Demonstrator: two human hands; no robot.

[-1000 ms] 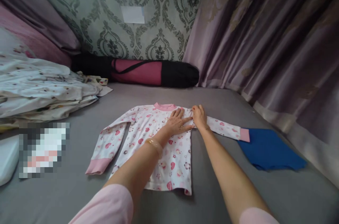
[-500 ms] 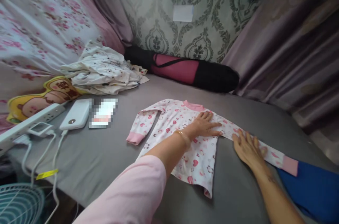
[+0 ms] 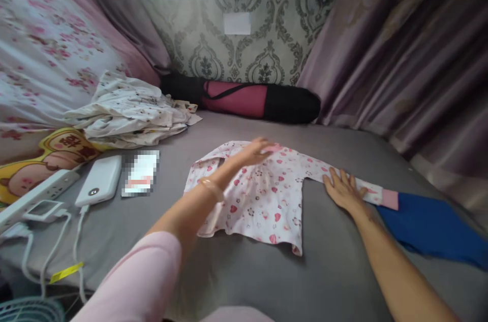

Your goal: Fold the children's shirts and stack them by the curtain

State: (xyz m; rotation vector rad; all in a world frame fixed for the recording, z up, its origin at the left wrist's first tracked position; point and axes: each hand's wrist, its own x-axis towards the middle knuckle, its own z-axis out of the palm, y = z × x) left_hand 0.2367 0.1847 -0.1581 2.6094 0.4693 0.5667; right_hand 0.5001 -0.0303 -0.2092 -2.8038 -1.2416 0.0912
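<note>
A small white long-sleeved shirt (image 3: 267, 195) with red hearts and pink cuffs lies flat on the grey bed sheet (image 3: 324, 271). My left hand (image 3: 253, 152) hovers over its upper left part near the pink collar, blurred by motion, fingers stretched out. The shirt's left sleeve lies folded in over the body. My right hand (image 3: 343, 190) rests flat and open on the right sleeve, which stretches out to the right. A blue cloth (image 3: 430, 228) lies just past that sleeve's pink cuff.
A pile of white printed clothes (image 3: 129, 114) sits at the back left. A pink and black roll bag (image 3: 247, 101) lies along the wall. A white power bank (image 3: 99, 187), a power strip (image 3: 34, 197) and cables sit at the left edge. Curtains hang on the right.
My left hand has moved up and left across the shirt toward the collar. The left sleeve now lies folded over the body. My right hand stays on the right sleeve.
</note>
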